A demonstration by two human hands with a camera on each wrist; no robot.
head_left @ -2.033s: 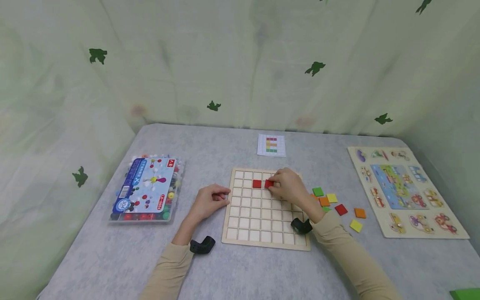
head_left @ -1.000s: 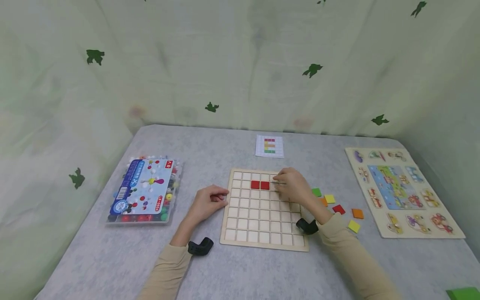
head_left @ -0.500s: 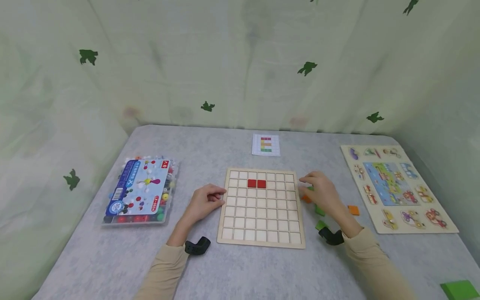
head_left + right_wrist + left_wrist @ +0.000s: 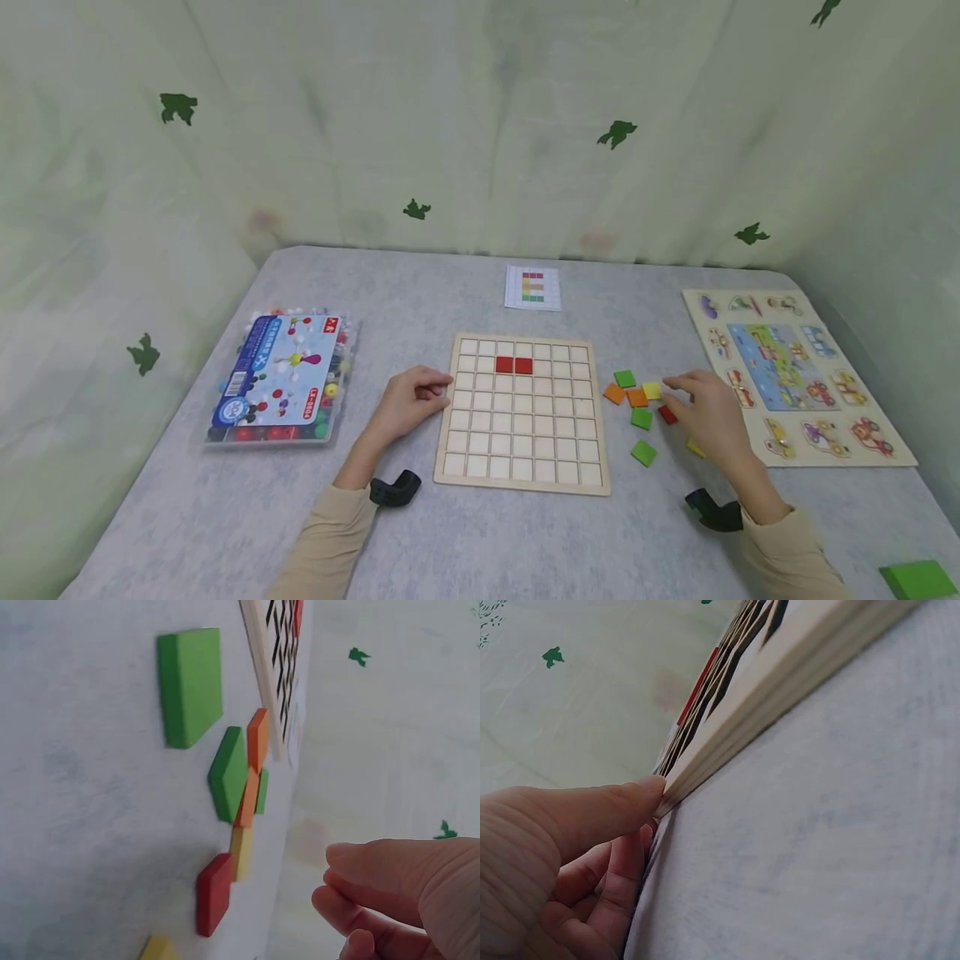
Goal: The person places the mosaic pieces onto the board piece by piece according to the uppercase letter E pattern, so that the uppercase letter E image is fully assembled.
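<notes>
A wooden grid board [image 4: 522, 487] lies mid-table, with two red tiles [image 4: 513, 366] side by side in its second row. My left hand [image 4: 405, 404] holds the board's left edge; in the left wrist view the thumb [image 4: 615, 814] tip meets the edge, the other fingers curled beside it. My right hand [image 4: 708, 417] hovers over loose tiles to the right, thumb and fingers apart and holding nothing. Nearest it are a red tile [image 4: 666, 414], a yellow tile [image 4: 651, 390] and another yellow tile [image 4: 696, 448], partly hidden. Green tiles [image 4: 641, 418] and orange tiles [image 4: 614, 393] lie left of it.
A printed pattern card [image 4: 532, 288] lies behind the board. A clear box of coloured beads [image 4: 281, 379] stands at left. At right lies a wooden picture puzzle [image 4: 795, 379]. A green block [image 4: 918, 579] shows at the near right corner.
My right hand has let go of the second red tile, now beside the first on the board, and has moved right over the loose tiles. The left hand stays at the board's edge.
</notes>
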